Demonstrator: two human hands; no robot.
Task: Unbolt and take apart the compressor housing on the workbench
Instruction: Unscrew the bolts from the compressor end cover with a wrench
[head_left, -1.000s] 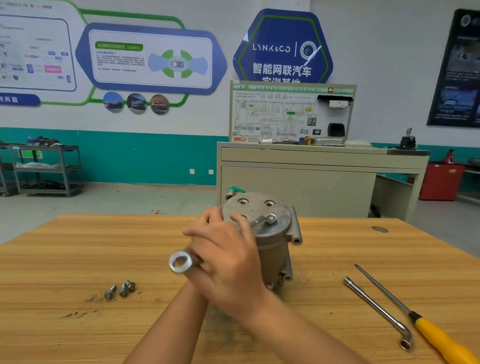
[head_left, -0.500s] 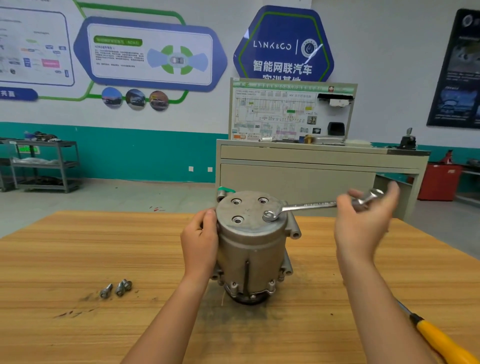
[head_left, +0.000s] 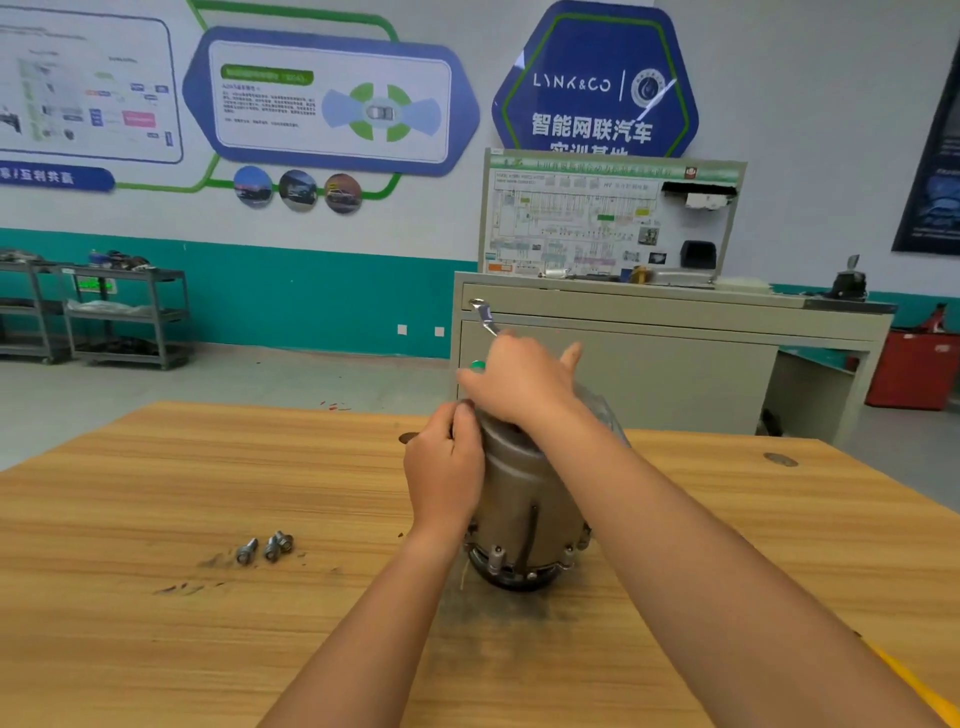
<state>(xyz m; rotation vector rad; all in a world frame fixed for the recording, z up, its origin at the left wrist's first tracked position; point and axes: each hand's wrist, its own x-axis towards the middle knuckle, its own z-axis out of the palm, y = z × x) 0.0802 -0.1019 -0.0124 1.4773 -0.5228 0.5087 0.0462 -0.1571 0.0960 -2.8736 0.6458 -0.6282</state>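
The grey metal compressor housing (head_left: 524, 512) stands upright in the middle of the wooden workbench (head_left: 208, 478). My left hand (head_left: 444, 470) grips its upper left side. My right hand (head_left: 522, 384) lies over the housing's top and grips a silver wrench (head_left: 484, 315), whose free end sticks up and away to the far left. The housing's top face and its bolts are hidden under my right hand. Three loose bolts (head_left: 265, 546) lie on the bench to the left of the housing.
A yellow tool handle (head_left: 909, 680) shows at the right bench edge behind my right forearm. A beige cabinet (head_left: 675, 358) with a wiring display board stands behind the bench. Metal shelving carts (head_left: 109, 312) stand at the far left wall.
My right hand has swung the wrench from the right side round over the top, so its free end now points up and to the far left. My left hand kept its hold on the housing.
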